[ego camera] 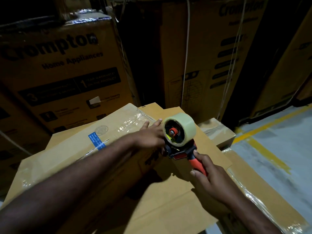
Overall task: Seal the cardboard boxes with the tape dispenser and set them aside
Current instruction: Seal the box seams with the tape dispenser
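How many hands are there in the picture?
2. The left hand lies flat on the cardboard box, beside the tape roll; the right hand holds the tape dispenser by its red handle. None seems hidden.

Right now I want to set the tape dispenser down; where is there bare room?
Bare cardboard: the box top at its near edge and left of the blue label. The grey floor beside the yellow line is bare. Crowded: the stacked boxes behind, and by the left hand and tape dispenser.
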### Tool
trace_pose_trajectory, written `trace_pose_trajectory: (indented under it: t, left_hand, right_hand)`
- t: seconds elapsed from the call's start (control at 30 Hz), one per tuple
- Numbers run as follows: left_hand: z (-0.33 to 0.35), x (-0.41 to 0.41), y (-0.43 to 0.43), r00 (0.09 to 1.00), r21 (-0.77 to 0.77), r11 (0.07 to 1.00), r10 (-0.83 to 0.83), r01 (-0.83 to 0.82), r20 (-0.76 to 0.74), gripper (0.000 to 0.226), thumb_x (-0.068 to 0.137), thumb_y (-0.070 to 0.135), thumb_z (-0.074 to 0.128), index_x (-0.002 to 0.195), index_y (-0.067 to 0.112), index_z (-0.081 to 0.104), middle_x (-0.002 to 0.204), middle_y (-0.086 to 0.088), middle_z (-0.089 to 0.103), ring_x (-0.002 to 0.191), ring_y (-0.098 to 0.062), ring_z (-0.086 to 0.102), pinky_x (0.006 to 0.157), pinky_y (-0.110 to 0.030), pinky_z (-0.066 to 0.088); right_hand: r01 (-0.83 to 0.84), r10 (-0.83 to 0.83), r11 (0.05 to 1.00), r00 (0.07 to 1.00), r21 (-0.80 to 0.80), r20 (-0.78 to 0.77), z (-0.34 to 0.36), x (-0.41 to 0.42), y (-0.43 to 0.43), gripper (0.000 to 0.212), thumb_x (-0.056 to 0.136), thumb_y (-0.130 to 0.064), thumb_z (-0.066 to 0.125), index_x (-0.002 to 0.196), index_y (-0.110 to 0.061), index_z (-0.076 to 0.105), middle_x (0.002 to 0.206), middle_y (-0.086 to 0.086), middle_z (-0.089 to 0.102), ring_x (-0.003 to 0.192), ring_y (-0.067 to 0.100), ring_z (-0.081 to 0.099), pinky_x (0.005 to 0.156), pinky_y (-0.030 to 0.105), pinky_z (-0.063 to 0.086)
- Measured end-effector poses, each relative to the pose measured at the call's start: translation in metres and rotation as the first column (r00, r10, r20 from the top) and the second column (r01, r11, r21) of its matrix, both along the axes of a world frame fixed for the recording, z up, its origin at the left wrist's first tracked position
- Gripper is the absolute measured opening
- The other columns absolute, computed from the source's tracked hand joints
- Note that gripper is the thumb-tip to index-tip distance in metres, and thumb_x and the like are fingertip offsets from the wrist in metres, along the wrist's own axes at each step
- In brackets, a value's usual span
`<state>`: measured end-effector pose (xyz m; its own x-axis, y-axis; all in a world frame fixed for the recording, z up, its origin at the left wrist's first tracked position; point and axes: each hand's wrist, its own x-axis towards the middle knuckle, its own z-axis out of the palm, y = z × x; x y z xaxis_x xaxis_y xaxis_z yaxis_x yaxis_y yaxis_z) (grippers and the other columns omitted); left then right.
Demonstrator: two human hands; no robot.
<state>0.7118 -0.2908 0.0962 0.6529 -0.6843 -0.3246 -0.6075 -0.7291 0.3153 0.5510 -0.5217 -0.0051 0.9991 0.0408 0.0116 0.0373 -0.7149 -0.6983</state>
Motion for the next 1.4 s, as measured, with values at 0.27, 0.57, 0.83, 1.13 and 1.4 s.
trace_pose_trajectory:
  t: [0.27,0.57,0.83,1.13,1.4]
  left_hand:
    - [-0.010,0.019,0.006,0.993,-0.064,0.991,0.120,-0.120,0.000,0.074,0.099,0.037,0.062,0.161,0.028,0.021,0.170,-0.001,-0.012,0.155,-0.020,-0.015,0.120,-0.046,-0.015]
    - [-0.016,0.029,-0.012,0.972,0.144,0.972,0.159,-0.185,0.175,0.106,0.079,0.048,0.081,0.161,0.030,0.016,0.170,-0.007,-0.007,0.155,-0.036,-0.012,0.122,-0.058,-0.001]
    - [-0.027,0.024,-0.006,0.952,0.086,0.981,0.144,-0.173,0.269,0.098,0.075,0.048,0.083,0.153,0.032,0.027,0.170,0.000,0.003,0.155,-0.032,-0.009,0.121,-0.057,-0.006]
    - [-0.015,0.011,0.004,0.956,0.072,0.973,0.199,-0.219,0.214,0.063,0.098,0.046,0.057,0.153,0.032,0.031,0.170,0.001,0.005,0.156,-0.028,-0.009,0.123,-0.053,-0.004]
    - [-0.032,-0.050,0.059,0.868,0.075,0.970,0.170,-0.230,0.467,0.054,0.098,0.049,0.053,0.145,0.027,0.038,0.162,-0.002,0.026,0.156,-0.030,0.004,0.125,-0.052,0.009]
  right_hand:
    - [-0.018,0.027,0.993,0.997,-0.121,0.073,-0.003,0.004,-0.003,0.062,0.097,-0.047,0.056,0.150,-0.045,0.023,0.135,-0.009,0.059,0.088,0.000,0.050,0.061,0.005,0.031]
    - [-0.109,0.148,0.956,0.981,-0.273,0.127,-0.012,0.004,-0.009,0.061,0.099,-0.050,0.048,0.148,-0.051,0.012,0.132,-0.009,0.060,0.100,0.012,0.063,0.071,0.025,0.050]
    - [-0.024,0.024,1.000,1.000,-0.005,-0.011,-0.026,-0.005,0.005,0.057,0.098,-0.048,0.055,0.147,-0.049,0.026,0.119,-0.019,0.056,0.094,0.003,0.059,0.071,0.016,0.045]
    - [0.296,-0.047,0.710,0.925,0.639,-0.376,-0.026,-0.001,0.006,0.040,0.099,-0.017,0.060,0.129,-0.042,0.050,0.070,0.013,0.060,0.055,0.027,0.052,0.052,0.037,0.047]
    - [0.317,0.009,0.559,0.922,0.766,-0.388,-0.016,0.024,0.022,0.039,0.099,-0.019,0.060,0.133,-0.022,0.043,0.080,0.025,0.063,0.062,0.033,0.059,0.056,0.041,0.052]
